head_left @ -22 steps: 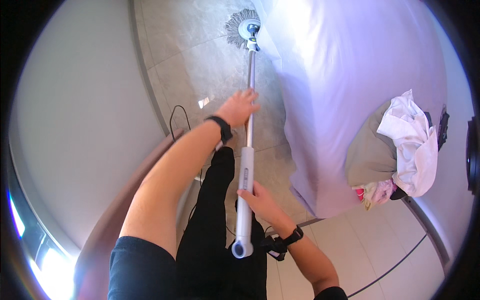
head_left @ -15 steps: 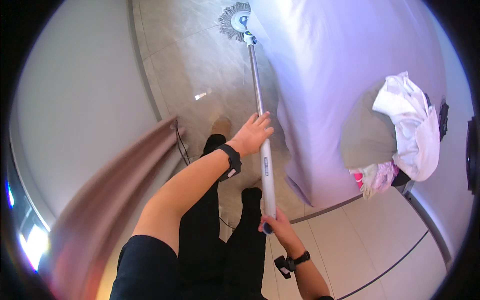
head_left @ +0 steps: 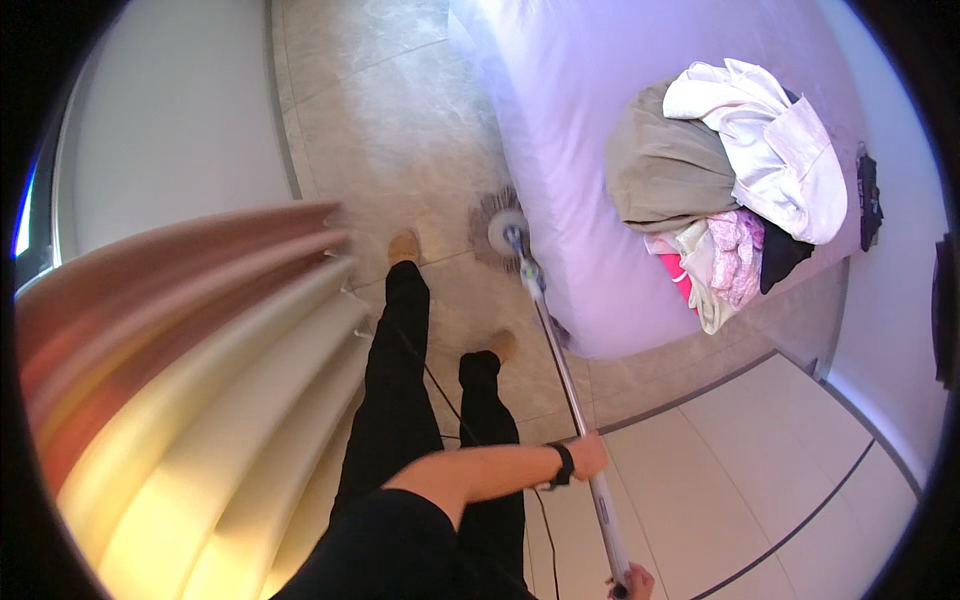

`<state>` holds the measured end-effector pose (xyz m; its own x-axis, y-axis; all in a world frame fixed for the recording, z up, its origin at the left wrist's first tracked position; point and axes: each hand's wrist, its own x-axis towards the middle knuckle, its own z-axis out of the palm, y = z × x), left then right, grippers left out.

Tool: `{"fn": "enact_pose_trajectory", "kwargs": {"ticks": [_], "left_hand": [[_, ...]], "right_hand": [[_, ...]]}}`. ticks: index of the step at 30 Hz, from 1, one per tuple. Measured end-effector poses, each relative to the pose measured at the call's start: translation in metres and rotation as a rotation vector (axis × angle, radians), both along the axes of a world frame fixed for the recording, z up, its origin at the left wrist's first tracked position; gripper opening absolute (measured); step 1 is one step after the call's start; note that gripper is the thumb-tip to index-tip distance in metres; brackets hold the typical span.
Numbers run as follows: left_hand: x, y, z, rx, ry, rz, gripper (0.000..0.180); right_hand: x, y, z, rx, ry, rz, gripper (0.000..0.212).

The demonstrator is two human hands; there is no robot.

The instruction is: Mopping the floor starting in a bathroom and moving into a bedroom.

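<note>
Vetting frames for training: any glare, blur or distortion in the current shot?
Head view: mop head looks smeared, fringe indistinct; clothes read sharper. Head view: pale sheen on floor, warm glow on curtain. Head view: black fisheye border, straight edges bowed toward it.

I'm in a home, in what looks like a bedroom: beside me is a bed spread with a pale lilac sheet, and on it lies a heap of clothes, with a white garment, a beige one and a lacy pink one. A long pleated curtain hangs at my left, near a plain pale wall, and glossy grey tiles cover the floor.
</note>
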<state>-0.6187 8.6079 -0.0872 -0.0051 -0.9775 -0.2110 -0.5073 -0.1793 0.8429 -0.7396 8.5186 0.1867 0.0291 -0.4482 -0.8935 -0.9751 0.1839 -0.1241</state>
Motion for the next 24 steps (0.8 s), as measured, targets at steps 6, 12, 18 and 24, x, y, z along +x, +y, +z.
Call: {"fn": "enact_pose_trajectory", "kwargs": {"ticks": [6, 12, 18, 24], "left_hand": [[-0.061, -0.017, 0.013, 0.102, 0.155, 0.011, 0.006], [0.018, 0.047, -0.005, 0.137, 0.188, -0.076, 0.015], [0.186, 0.172, -0.091, 0.116, -0.089, 0.452, 0.009], [0.423, 0.351, -0.144, 0.314, -0.590, 0.822, 0.028]], "right_hand": [[-0.046, -0.012, 0.028, -0.245, 0.113, 0.028, 0.033], [0.005, 0.051, 0.012, -0.227, 0.066, 0.000, 0.031], [0.123, 0.103, -0.122, 0.094, -0.163, 0.066, 0.028], [0.380, 0.246, -0.280, 0.437, -0.285, 0.373, 0.020]]}}
